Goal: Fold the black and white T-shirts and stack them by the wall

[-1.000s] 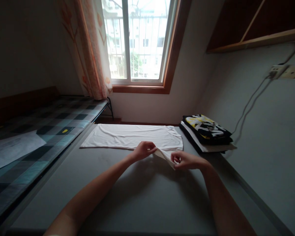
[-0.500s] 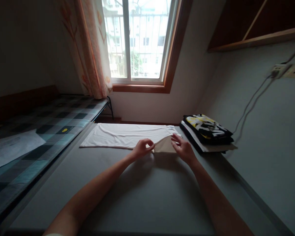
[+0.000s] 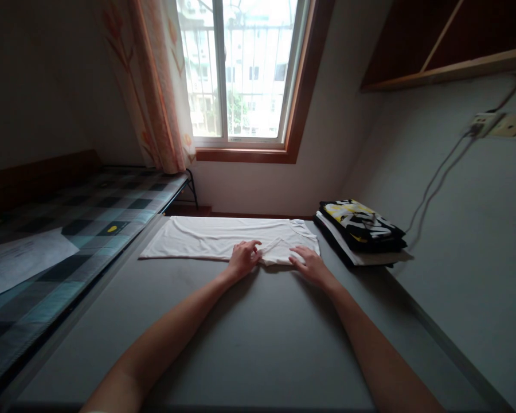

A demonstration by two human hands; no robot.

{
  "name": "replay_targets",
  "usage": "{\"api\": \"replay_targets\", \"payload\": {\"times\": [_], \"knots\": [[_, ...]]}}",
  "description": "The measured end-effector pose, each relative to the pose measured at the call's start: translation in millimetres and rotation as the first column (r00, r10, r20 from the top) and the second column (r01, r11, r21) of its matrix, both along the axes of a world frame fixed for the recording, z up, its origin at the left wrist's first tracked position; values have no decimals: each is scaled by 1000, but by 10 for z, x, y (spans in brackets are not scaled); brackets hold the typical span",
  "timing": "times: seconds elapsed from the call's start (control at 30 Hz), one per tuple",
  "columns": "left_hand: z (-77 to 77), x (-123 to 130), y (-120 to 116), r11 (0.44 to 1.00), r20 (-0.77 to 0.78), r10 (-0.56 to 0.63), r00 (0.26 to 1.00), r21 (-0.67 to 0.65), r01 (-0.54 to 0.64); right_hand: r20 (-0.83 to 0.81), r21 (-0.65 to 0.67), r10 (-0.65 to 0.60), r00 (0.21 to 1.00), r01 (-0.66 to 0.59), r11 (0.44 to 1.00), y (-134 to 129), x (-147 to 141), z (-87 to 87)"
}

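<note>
A white T-shirt, folded into a long strip, lies flat across the far part of the grey tabletop. Its neckline end is at the right, where a small folded flap rests on top. My left hand is at the shirt's near edge beside this flap, fingers loosely bent and apart. On the near right part of the cloth rests my right hand, open, with its fingers spread. Neither hand grips the fabric now.
Right of the shirt sits a stack of folded clothes, a black printed one on top, close to the wall. A bed with a checked cover stands at the left, with a paper sheet on it. A window is ahead.
The flap that both hands held raised is now down on the shirt. My left hand has let go and shifted slightly left; my right hand has lowered onto the cloth.
</note>
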State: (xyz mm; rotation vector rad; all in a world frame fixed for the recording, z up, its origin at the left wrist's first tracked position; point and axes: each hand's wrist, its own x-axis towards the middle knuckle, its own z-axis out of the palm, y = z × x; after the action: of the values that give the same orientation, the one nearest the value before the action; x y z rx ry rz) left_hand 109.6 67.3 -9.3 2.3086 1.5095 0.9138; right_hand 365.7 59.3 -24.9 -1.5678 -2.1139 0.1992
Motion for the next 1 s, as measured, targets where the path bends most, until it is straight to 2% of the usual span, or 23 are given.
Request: {"api": "replay_targets", "payload": {"times": [0.07, 0.17, 0.37, 0.5, 0.6, 0.73, 0.83, 0.93, 1.0], "knots": [[-22, 11, -1, 999, 9, -28, 1000, 21, 28, 20, -9, -23, 1000, 23, 1000, -7, -36, 32], [-42, 19, -13, 996, -59, -69, 996, 58, 73, 48, -39, -52, 998, 53, 998, 33, -109, 97], [-39, 17, -38, 987, -85, -136, 987, 76, 142, 30, -101, -51, 998, 54, 993, 334, -233, 222], [-30, 25, -46, 985, -49, -136, 989, 96, 141, -11, -114, -43, 999, 41, 993, 511, -278, 294], [-33, 34, -38, 989, -61, -105, 993, 99, 111, -34, -72, -101, 994, 98, 993, 577, -319, 337], [-68, 36, -20, 996, -139, -44, 989, 74, 54, 20, 0, -169, 985, 169, 986, 570, -397, 307], [-98, 31, -18, 996, -196, -31, 980, 77, 47, 103, 10, -140, 985, 140, 990, 508, -421, 219], [-103, 28, -36, 991, -201, -32, 979, 120, 57, 122, 9, -128, 984, 128, 992, 440, -366, 162], [-91, 32, -54, 984, -192, -38, 981, 162, 69, 103, 15, -184, 978, 183, 983, 401, -284, 170]]}}
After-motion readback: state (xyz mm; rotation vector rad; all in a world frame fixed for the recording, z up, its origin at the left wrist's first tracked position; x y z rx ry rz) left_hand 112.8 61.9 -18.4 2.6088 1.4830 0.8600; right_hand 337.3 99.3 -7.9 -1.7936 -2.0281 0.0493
